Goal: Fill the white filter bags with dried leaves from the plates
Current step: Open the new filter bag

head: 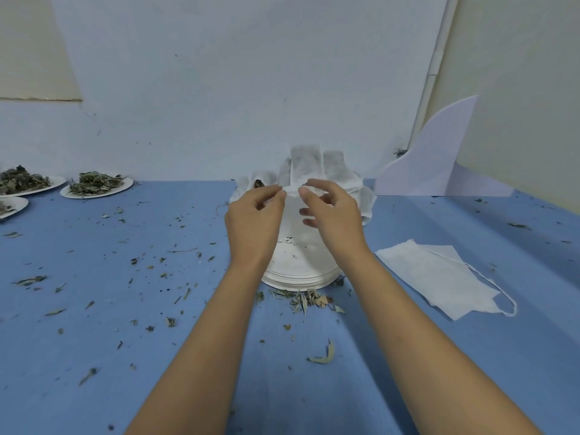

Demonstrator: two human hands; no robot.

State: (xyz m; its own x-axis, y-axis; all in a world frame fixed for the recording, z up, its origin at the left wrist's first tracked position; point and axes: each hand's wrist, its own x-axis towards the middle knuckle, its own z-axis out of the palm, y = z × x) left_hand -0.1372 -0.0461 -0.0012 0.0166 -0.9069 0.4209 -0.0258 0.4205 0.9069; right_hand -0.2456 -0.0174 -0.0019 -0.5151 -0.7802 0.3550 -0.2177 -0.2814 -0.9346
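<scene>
A white filter bag [306,167] stands upright in front of me, its lower edge pinched between my two hands. My left hand [254,224] pinches that edge from the left and my right hand [329,218] from the right. Behind it, several filled filter bags [345,177] lean together at the far side of a stack of white plates [298,268]. Two plates of dried leaves [97,185] [23,183] sit at the far left of the blue table [125,277]. Flat unfilled filter bags with drawstrings [439,274] lie to the right.
A third plate [11,206] shows partly at the left edge. Loose leaf bits are scattered over the table, with a small pile [303,299] just in front of the plate stack. A curved white board [436,158] leans on the wall at the back right.
</scene>
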